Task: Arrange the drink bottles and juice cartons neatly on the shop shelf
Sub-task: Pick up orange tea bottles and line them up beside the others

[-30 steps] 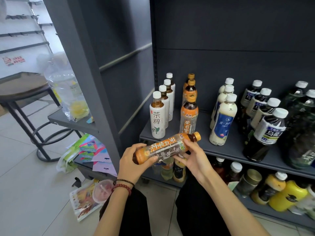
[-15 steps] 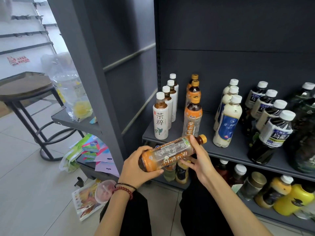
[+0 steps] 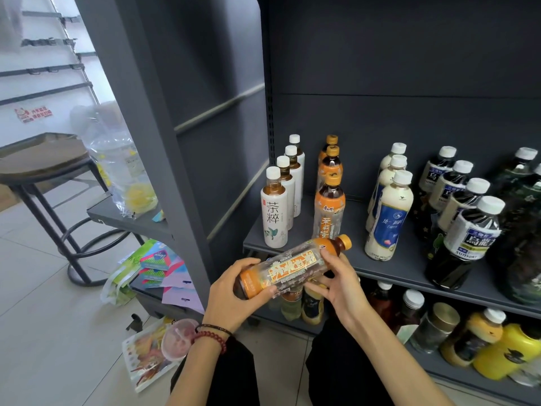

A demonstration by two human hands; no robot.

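Grey shop shelving [image 3: 380,68] rises behind a person's two hands at work on a drinks display. Fingers [image 3: 270,290] of the left hand [image 3: 231,291] curl round the base of an orange-capped tea bottle [image 3: 292,266], while the right hand [image 3: 339,285] clamps its neck end, one fingertip [image 3: 325,254] lying across the shoulder below the cap. Held on its side with the cap tilted up and to the right, the bottle hangs just in front of the shelf [image 3: 360,238] edge, touching no other drink. A red bead bracelet [image 3: 212,336] circles the left wrist. Directly behind the held bottle stands a row of three matching orange bottles [image 3: 329,209]. To their left runs a row of four white-label bottles [image 3: 274,209]. To their right are three milky bottles [image 3: 388,218], then four dark oolong bottles [image 3: 465,241] with white caps. All are upright, each row running front to back. On the lower shelf [image 3: 433,369] sit more drinks, among them yellow bottles [image 3: 512,353] and a gold-lidded jar [image 3: 436,326]. Left of the unit, a pink-lidded cup [image 3: 177,339] sits on the tiled floor [image 3: 44,317], colourful packets [image 3: 155,259] lie on a low ledge, a clear bag [image 3: 123,171] rests on a ledge above, and a dark stool [image 3: 44,159] stands beyond.
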